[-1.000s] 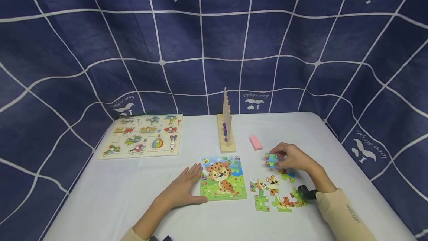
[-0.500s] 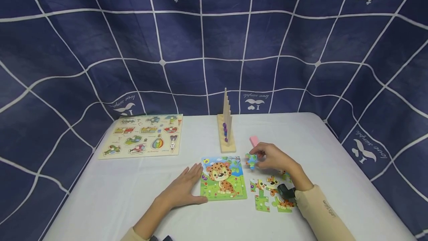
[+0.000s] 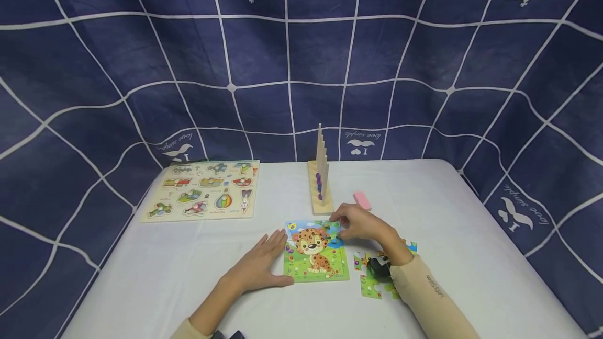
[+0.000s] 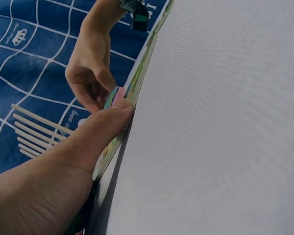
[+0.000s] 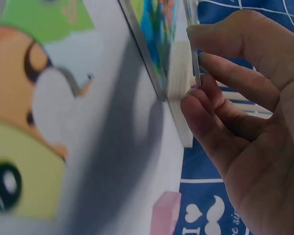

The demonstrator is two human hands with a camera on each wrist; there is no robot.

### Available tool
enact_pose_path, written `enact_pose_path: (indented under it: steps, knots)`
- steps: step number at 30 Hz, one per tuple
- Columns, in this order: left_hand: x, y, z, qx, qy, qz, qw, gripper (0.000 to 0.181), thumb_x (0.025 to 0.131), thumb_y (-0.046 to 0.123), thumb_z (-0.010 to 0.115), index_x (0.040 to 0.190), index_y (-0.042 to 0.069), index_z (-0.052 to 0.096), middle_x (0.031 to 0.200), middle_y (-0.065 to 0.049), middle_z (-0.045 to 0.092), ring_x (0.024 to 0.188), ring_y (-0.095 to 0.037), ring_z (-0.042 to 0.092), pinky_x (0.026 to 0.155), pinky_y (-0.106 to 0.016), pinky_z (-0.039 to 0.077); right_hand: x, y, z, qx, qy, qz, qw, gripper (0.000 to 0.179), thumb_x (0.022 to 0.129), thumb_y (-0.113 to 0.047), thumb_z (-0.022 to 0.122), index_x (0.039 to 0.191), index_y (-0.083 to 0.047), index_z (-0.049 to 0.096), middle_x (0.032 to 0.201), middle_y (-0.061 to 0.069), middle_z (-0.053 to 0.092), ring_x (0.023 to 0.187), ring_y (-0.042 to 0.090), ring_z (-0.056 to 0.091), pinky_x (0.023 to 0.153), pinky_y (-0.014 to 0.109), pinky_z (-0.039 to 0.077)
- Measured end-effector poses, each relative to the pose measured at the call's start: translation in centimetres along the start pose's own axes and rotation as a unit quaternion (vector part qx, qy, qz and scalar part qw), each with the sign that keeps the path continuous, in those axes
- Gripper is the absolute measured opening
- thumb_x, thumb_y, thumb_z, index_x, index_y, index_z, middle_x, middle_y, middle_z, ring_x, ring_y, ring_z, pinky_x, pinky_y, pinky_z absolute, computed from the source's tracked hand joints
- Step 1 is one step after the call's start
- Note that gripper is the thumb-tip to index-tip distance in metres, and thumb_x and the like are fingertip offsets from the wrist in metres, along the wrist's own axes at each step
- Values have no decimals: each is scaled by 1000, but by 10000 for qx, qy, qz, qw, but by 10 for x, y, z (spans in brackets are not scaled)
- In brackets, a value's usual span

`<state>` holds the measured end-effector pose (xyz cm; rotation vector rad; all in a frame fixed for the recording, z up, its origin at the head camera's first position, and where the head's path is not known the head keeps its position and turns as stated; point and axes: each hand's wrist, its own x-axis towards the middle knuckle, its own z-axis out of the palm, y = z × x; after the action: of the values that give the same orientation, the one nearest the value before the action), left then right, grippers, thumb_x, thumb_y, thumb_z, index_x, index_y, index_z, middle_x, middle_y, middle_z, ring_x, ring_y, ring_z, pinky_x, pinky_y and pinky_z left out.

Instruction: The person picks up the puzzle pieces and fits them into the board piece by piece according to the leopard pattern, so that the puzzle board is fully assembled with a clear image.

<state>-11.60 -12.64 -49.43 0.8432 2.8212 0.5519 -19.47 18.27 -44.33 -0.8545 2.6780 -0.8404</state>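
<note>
A square jigsaw board point(image 3: 301, 271) with a leopard cub picture lies in the middle of the white table. My left hand point(image 3: 256, 268) rests at its left side, fingers extended along that edge and the thumb point(image 4: 118, 110) at its near corner. Over the board's far right corner, my right hand point(image 3: 363, 224) pinches a jigsaw piece point(image 5: 194, 54) between thumb and fingers. Seen from the right wrist, the piece stands edge-on, above and apart from the board. Several loose jigsaw pieces point(image 3: 370, 287) lie right of the board, partly hidden under the right forearm.
Behind the board stands a wooden peg stand point(image 3: 321, 205) with rods of stepped height and purple beads. A pink block point(image 3: 361, 201) lies to its right. At the back left is a wooden vehicle puzzle point(image 3: 202, 192). A blue checked curtain point(image 3: 254, 109) surrounds the table's far sides.
My right hand has carried the jigsaw piece leftward from above the loose pieces to over the board's far right corner. The left hand stays at the board's left edge.
</note>
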Motion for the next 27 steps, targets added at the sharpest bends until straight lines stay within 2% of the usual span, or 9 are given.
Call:
enact_pose_path:
  steps: [5,21,27]
  knots:
    - [0,0,1,33,2,34,10000,111,75,78,58,152,3,29,161,-10,25,151,-26,22,124,-47,20,4,-1,6,-126,-43,48,9999,38,68,-4,76,105,-6,73,82,1,59,71,10,48,60,18,45]
    - [0,0,0,31,35,18,10000,111,75,77,59,151,2,30,161,-11,25,150,-26,23,123,-47,20,11,-1,12,-211,-232,87,9995,39,67,-4,75,106,-7,73,87,0,60,76,12,51,65,19,46]
    - [0,1,0,-29,-42,-56,10000,111,75,77,59,152,4,29,162,-10,24,151,-26,22,124,-46,19,11,-1,12,-253,-245,89,9993,38,68,-4,76,106,-8,73,87,-1,61,76,13,52,65,19,47]
